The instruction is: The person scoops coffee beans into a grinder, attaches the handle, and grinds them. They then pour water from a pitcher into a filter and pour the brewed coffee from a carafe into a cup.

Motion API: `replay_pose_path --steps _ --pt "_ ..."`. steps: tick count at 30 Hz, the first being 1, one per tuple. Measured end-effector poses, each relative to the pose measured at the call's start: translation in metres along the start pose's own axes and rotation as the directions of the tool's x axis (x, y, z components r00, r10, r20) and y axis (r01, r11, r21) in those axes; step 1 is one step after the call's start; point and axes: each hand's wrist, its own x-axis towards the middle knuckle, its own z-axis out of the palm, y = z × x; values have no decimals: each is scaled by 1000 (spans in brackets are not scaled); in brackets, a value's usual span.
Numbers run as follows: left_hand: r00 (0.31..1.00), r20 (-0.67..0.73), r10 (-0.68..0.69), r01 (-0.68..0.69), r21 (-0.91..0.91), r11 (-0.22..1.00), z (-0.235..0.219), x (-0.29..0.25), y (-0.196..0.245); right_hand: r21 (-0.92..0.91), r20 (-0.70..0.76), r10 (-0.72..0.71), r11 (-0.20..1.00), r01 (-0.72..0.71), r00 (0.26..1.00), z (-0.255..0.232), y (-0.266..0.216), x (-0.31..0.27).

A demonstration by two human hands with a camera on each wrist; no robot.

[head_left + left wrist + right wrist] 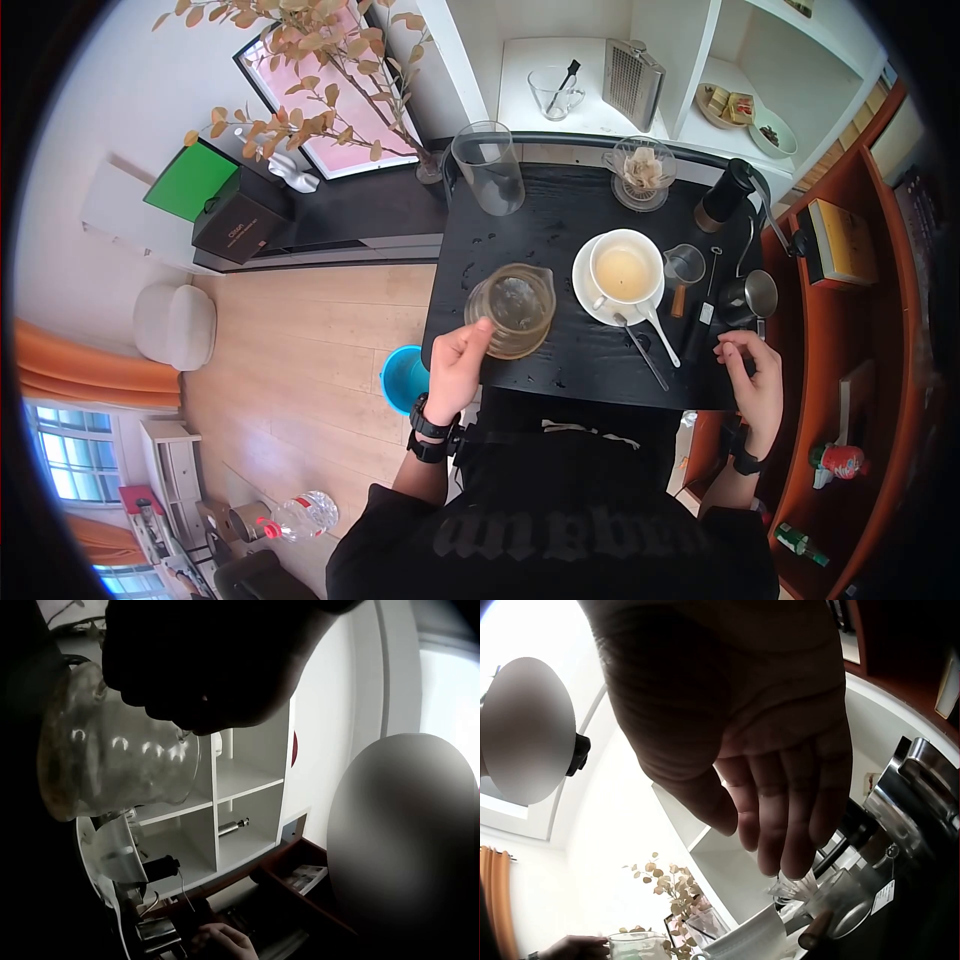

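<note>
My left hand [458,365] grips the handle of a clear glass coffee server [535,325], which stands at the front left of the black table with a little clear liquid in its bottom. In the left wrist view, the dark curled fingers [180,697] are at the upper side of the server [120,750]. My right hand [757,385] hangs relaxed over the table's front right corner, holding nothing; its fingers [772,802] extend loosely. Nearest to it are a steel pitcher [757,290] and a slim black tool with a white label [706,312].
Between the hands, a white cup [657,262] of pale liquid sits on a saucer [583,283] with a metal spoon [645,355]. Behind stand a tall glass [490,175], a dripper with paper filter [642,172] and a black grinder [722,197]. A blue bucket [402,378] is on the floor.
</note>
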Motion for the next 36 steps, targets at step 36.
replay_pose_path --steps 36 --pt "999 17 -33 34 -74 997 15 17 -25 -13 -29 311 950 -312 950 75 30 31"
